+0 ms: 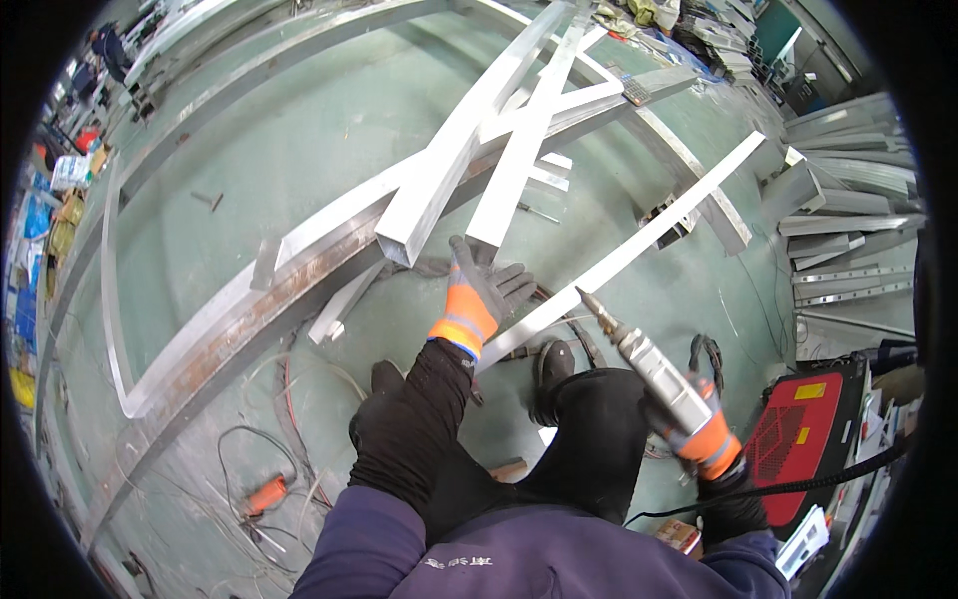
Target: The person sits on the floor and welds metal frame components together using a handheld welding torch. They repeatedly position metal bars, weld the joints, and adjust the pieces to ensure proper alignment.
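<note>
Green-painted workshop floor (299, 150) fills the view, crossed by long curved steel rails and strewn with loose cables toward its near edge. Across the middle of the floor lie several square aluminium tubes (449, 170), stacked crosswise on one of the curved rails (230, 329), their open ends facing the person. The left hand (479, 295), in a grey glove with an orange cuff, reaches forward with its fingers (514, 285) spread and released; they rest at the open end of the nearer tube, just beside a long flat aluminium bar (649, 235) that slants from near the hand toward the far right edge of the floor. The right hand (699, 424), gloved the same way, has its fingers clenched around the body of a handheld welding torch (649, 364), whose narrow brass-coloured nozzle points up and forward, its tip close to the flat bar though contact cannot be judged. A black cable runs from the torch back toward the near right corner, where a red machine housing (798, 439) stands. More cut aluminium profiles (848, 200) are piled at the right edge of the floor. An orange-handled tool (264, 494) lies among the cables at the near left.
</note>
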### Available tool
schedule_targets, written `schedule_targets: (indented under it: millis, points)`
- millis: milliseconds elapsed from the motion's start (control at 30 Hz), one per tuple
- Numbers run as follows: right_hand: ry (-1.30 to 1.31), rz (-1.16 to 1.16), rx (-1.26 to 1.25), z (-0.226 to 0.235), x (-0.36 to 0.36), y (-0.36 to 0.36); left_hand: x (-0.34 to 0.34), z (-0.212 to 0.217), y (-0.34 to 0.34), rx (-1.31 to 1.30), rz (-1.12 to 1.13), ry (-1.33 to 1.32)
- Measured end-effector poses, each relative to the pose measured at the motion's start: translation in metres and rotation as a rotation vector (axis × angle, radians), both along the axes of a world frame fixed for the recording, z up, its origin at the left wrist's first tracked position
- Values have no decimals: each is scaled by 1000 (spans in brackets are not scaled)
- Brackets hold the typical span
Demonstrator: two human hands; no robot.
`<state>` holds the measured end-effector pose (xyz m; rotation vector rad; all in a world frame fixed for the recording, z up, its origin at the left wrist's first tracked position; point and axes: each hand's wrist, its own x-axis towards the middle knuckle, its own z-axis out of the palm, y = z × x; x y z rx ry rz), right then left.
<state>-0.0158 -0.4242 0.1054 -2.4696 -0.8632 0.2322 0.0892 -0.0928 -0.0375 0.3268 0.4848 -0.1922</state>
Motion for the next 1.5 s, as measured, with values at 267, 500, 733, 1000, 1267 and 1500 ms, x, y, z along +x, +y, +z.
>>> schedule_targets:
  millis: [267, 500, 733, 1000, 1267, 1500]
  points:
    - [-219, -62, 28, -53, -53, 11, 15, 4, 0, -65, 196, 36]
    - [-273, -63, 16, -66, -55, -3, 25, -22, 7, 250, 237, -148]
    - [-318, -71, -9, -68, -55, -3, 30, -52, 17, 524, 253, 55]
    - [-222, -104, 95, -55, -52, 3, 16, -7, 6, 1180, 428, -74]
    - [-193, -128, 141, -41, -52, 14, 24, -45, 23, 1750, 410, 147]
    - [-85, -78, 119, -26, -43, 20, 13, -16, 13, 1753, 199, 158]
